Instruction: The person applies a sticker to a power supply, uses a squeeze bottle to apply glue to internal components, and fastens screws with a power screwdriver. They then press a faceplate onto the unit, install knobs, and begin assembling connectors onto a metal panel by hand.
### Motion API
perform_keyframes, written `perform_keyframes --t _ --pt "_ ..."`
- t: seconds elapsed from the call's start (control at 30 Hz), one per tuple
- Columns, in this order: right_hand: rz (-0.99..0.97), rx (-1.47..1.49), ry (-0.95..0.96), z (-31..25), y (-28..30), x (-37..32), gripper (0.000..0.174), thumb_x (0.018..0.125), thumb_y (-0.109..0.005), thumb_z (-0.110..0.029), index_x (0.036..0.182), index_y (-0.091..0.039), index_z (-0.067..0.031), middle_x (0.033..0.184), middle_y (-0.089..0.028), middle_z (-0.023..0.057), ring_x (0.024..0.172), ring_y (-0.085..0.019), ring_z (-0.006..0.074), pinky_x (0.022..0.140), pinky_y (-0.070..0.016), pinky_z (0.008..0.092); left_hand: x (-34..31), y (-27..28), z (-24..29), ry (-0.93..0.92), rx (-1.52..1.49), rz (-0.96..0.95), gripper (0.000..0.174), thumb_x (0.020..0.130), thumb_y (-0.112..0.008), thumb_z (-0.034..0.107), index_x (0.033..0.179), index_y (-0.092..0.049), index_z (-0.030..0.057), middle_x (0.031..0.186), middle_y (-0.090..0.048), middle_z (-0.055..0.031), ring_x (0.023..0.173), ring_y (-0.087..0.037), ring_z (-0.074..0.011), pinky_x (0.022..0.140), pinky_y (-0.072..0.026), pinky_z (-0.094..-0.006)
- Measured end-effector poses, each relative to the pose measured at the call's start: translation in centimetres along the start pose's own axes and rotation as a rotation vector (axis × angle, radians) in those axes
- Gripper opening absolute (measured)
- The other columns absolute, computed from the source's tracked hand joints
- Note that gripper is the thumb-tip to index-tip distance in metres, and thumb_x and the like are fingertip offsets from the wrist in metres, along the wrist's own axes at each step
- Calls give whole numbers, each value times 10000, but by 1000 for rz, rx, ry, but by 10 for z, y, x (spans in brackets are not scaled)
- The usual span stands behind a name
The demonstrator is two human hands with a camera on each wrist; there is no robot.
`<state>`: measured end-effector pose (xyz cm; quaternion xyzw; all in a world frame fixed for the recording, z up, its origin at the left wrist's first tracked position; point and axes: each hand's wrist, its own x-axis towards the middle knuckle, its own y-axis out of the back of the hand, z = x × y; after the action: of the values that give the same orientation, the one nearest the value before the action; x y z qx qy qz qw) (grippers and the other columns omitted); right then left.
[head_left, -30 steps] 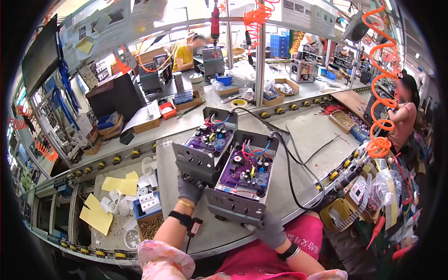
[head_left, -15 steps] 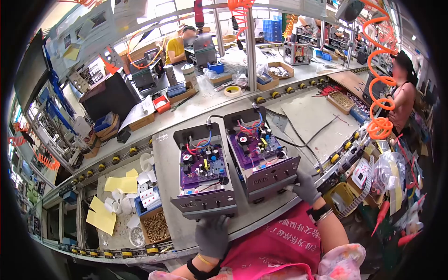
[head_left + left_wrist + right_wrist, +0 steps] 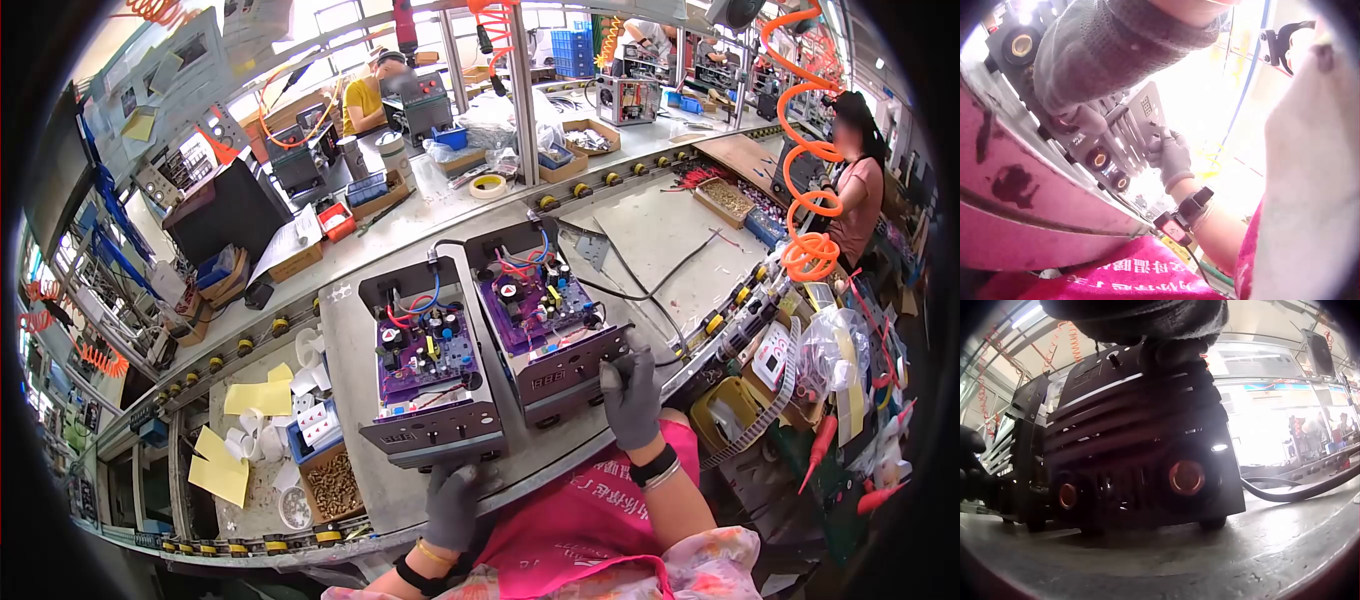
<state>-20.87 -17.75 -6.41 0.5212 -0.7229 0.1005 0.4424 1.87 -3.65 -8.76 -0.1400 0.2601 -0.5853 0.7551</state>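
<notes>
Two open-topped black control boxes stand side by side on the grey work surface: a left box [image 3: 432,430] and a right box [image 3: 572,375]. Each holds a purple circuit board with red and blue wires, and has a small display and knobs on its front panel. My gloved left hand [image 3: 452,508] is at the lower front edge of the left box, its fingers partly hidden by the panel. Gloved as well, my right hand [image 3: 632,405] grips the right end of the right box's front panel, thumb on the front. Round copper-coloured fittings [image 3: 1186,477] show on the right box's lower side.
Black cables [image 3: 650,295] trail behind the boxes to the right. On the left lie yellow papers [image 3: 218,467], white rolls and a box of brass screws [image 3: 334,484]. Cluttered parts and a yellow bin [image 3: 725,408] stand at the right. Another person [image 3: 855,195] works at far right.
The boxes, previously close together and angled, now stand apart, with the left one nearer the front. My right hand has moved from the right box's lower edge up onto its front panel.
</notes>
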Motion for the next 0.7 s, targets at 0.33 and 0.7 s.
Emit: perform_keyframes --t 0.33,0.7 --pt "60 -312 260 -1 -7 10 368 865 -583 -97 1221 -524 -22 760 -581 114 642 -558 294 611 -426 414 -18 -17 69 -988 1403 -258 291 768 -689 161 1050 -627 120 994 -646 -55 868 -595 -224 753 -470 -367" --pt "-40 -254 226 -20 8 13 431 845 -637 -202 1234 -530 -51 752 -570 83 665 -565 264 630 -423 389 31 -21 96 -1427 1833 -327 298 721 -615 222 1016 -649 249 1067 -641 114 845 -552 -85 701 -379 -282"
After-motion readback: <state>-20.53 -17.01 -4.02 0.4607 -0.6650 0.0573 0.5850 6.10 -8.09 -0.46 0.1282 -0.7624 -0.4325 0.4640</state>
